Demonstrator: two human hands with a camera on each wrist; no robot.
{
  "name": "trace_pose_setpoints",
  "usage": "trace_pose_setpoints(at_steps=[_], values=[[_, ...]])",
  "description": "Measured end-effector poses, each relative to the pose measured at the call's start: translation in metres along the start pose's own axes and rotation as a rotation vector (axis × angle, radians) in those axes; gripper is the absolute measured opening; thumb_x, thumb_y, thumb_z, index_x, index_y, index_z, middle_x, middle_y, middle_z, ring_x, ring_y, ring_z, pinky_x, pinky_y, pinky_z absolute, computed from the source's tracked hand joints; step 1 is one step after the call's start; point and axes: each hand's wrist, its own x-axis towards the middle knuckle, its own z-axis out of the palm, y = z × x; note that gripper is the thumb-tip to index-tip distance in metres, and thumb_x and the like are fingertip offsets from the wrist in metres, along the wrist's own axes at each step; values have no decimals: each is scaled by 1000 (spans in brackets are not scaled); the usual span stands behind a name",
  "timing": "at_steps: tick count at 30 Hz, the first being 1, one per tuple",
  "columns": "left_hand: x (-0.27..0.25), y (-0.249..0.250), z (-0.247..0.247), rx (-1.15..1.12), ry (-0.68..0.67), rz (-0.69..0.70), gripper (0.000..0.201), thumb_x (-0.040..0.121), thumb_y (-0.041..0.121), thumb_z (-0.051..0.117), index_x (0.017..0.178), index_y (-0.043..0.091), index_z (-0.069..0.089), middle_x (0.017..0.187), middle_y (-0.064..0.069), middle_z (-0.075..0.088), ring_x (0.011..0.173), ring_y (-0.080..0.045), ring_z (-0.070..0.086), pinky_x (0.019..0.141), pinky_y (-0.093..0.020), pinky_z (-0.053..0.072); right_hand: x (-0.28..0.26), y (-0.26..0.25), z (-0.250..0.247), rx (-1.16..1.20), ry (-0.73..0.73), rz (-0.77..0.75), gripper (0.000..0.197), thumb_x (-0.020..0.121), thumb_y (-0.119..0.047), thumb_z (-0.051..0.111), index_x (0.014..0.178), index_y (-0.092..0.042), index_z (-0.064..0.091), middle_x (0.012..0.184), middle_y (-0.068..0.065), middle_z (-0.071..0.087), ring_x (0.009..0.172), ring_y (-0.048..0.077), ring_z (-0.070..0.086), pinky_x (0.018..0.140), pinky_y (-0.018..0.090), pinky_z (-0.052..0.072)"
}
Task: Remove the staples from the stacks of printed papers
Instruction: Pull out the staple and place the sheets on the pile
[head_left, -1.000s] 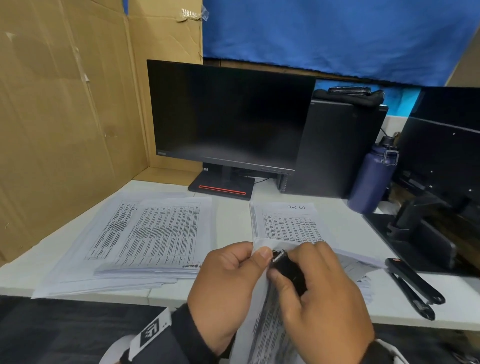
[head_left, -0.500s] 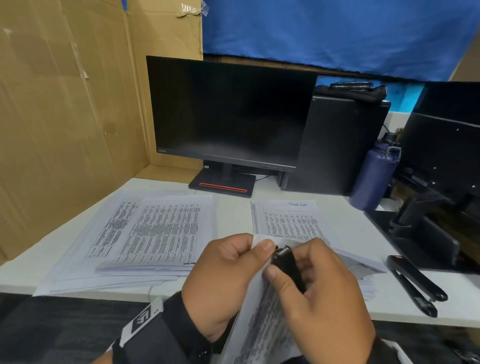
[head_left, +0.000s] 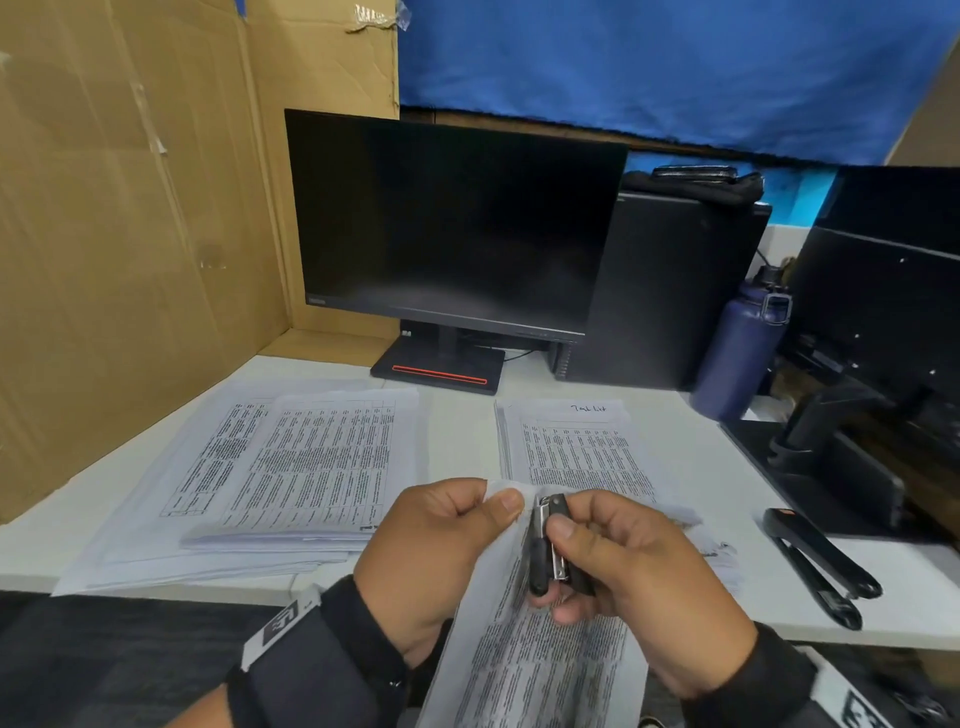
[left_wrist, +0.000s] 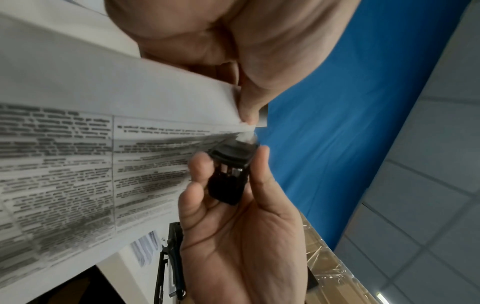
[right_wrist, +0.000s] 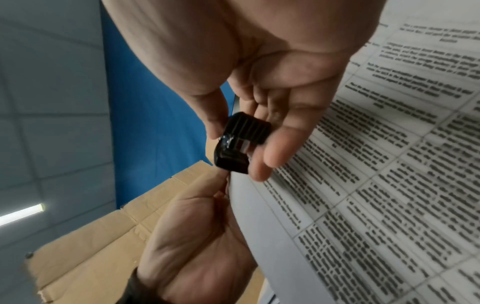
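Observation:
My left hand (head_left: 498, 503) pinches the top corner of a printed paper stack (head_left: 530, 670) held up over the desk's front edge. My right hand (head_left: 562, 569) grips a black staple remover (head_left: 546, 545) between thumb and fingers, its metal jaws against that same corner. In the left wrist view the staple remover (left_wrist: 230, 170) tip meets the crumpled paper corner (left_wrist: 246, 134) just below my left hand's fingertips (left_wrist: 246, 111). The right wrist view shows the staple remover (right_wrist: 240, 142) pinched in my right hand's fingers (right_wrist: 270, 156). The staple itself is hidden.
A spread pile of printed sheets (head_left: 291, 467) lies on the white desk (head_left: 457, 447) at left, another pile (head_left: 576, 447) behind my hands. A black stapler (head_left: 815, 561) lies at right. Behind stand a monitor (head_left: 452, 223), a PC tower (head_left: 675, 291) and a blue bottle (head_left: 737, 353).
My right hand has turned the staple remover a little, so its metal side shows. Both hands stay at the paper corner.

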Motion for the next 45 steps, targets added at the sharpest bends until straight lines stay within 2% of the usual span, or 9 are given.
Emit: trace_pose_setpoints(at_steps=[6,12,15,19,27,31,36,42,45], values=[[5,-10,-2,0,46,-60,63,76,39,85,98,-15,63,105,-53,55,82,-38,57,80,-51,46,9,11,-8,82,-43,107,37,74,-29,80,96,0,71,81,17,70,71,27,65,54,29,54],[6,-11,-6,14,13,-86,27,86,24,76,94,-1,77,105,-44,67,84,-38,65,84,-54,52,10,11,-8,235,-86,206,50,75,-25,86,102,12,66,83,21,69,65,25,65,51,28,55],[10,-15,-8,33,25,-103,28,89,24,77,96,-3,75,105,-43,68,84,-37,65,85,-61,54,10,10,-2,53,-11,145,23,84,-17,74,97,1,69,78,13,70,62,20,66,54,29,53],[14,-18,-11,62,67,-138,22,97,15,67,81,6,80,83,-25,75,73,-30,67,75,-41,54,9,11,3,-356,97,-121,12,81,-18,82,86,-22,72,74,-2,68,67,17,66,67,33,55],[30,-5,-38,-31,203,-203,25,97,15,66,103,-8,72,95,-29,76,66,-30,73,64,-38,60,14,-18,-44,-655,305,-219,10,82,-15,77,83,-19,68,75,2,72,67,13,66,67,22,53],[34,6,-46,-106,235,-225,22,98,12,63,103,-7,72,94,-28,77,62,-29,74,57,-37,63,37,-9,-127,-1156,588,109,9,85,-31,66,87,-25,60,76,-3,68,74,17,64,76,37,56],[36,4,-48,-131,236,-257,29,97,15,66,115,-7,68,108,-31,74,76,-33,74,65,-41,63,53,27,-173,-1513,573,432,20,83,-44,64,88,-25,60,76,-3,63,71,15,63,75,35,58],[30,7,-46,-109,170,-281,30,97,17,65,113,-7,71,106,-29,76,85,-38,75,76,-46,62,42,1,-143,-1420,585,267,31,93,-45,55,116,-26,59,108,-1,71,93,21,65,79,33,52],[30,9,-44,-111,171,-268,30,95,17,66,114,-6,71,105,-27,76,87,-37,75,79,-46,62,29,-17,-101,-1322,736,-158,17,90,-30,62,107,-26,62,103,0,70,89,23,63,76,35,51]])
